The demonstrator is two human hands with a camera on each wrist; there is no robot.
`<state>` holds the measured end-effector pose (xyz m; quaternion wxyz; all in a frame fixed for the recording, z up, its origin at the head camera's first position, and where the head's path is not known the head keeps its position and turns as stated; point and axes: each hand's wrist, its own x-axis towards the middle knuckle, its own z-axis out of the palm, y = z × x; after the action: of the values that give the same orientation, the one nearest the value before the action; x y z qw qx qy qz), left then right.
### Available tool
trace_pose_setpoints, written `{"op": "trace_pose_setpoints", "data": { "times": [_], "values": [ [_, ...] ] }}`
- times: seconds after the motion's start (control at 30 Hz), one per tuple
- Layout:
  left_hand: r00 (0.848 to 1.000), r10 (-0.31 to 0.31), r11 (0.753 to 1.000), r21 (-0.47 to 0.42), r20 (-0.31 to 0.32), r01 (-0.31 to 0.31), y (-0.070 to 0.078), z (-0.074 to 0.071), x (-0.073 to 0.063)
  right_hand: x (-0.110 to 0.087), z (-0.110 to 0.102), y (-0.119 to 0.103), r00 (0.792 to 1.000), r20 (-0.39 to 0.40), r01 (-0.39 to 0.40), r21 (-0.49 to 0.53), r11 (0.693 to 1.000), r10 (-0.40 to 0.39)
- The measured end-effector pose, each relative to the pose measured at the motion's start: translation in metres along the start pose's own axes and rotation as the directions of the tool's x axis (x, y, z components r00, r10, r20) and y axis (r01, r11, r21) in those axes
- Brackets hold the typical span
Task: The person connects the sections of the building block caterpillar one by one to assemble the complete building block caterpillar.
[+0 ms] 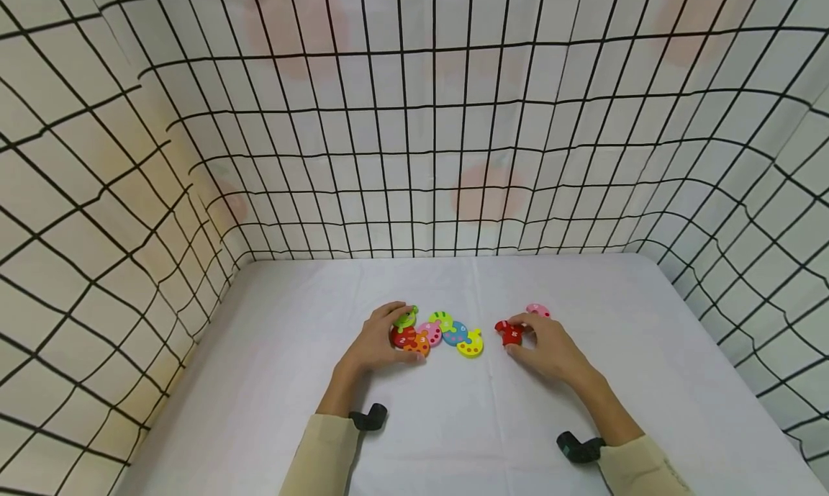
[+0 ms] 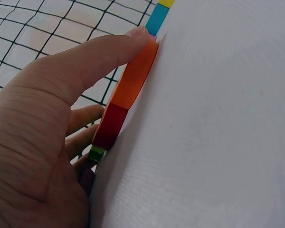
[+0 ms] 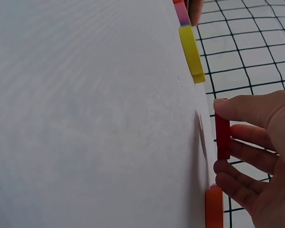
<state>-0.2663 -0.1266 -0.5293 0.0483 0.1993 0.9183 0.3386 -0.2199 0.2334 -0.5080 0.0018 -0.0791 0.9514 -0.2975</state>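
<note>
A chain of joined, colourful number puzzle pieces lies flat on the table: a green head piece (image 1: 405,319), red, orange (image 2: 137,78), pink, green, blue (image 1: 455,333) and yellow (image 3: 192,53). My left hand (image 1: 376,341) spans the chain's left end, its thumb against the orange piece's edge and its fingers round the green and red side. To the right of the yellow end, my right hand (image 1: 547,346) pinches a separate red puzzle piece (image 3: 222,134) between thumb and fingers. That red piece is held up on edge in the right wrist view, its shadow on the cloth.
A loose pink piece (image 1: 538,309) lies just beyond my right hand, and an orange piece (image 3: 214,209) shows near its fingers. White cloth covers the table (image 1: 447,424). Black grid netting (image 1: 421,150) over pale walls stands at the back and both sides.
</note>
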Motion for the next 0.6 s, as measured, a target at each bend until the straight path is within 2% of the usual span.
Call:
{"op": "trace_pose_setpoints", "data": {
  "times": [0.13,0.3,0.6],
  "values": [
    [1.0,0.004,1.0,0.005,0.005,-0.004,0.0,0.0,0.001,0.003,0.0,-0.004,1.0,-0.009,0.001,0.0,1.0,-0.001],
    [1.0,0.001,1.0,0.008,0.003,-0.001,0.002,-0.001,0.001,0.007,0.0,-0.009,0.999,-0.009,0.038,0.014,0.999,-0.038],
    [1.0,-0.003,1.0,0.005,0.009,0.003,0.004,-0.003,-0.001,0.016,0.003,-0.018,0.997,0.031,0.066,0.036,0.997,-0.067]
  ]
}}
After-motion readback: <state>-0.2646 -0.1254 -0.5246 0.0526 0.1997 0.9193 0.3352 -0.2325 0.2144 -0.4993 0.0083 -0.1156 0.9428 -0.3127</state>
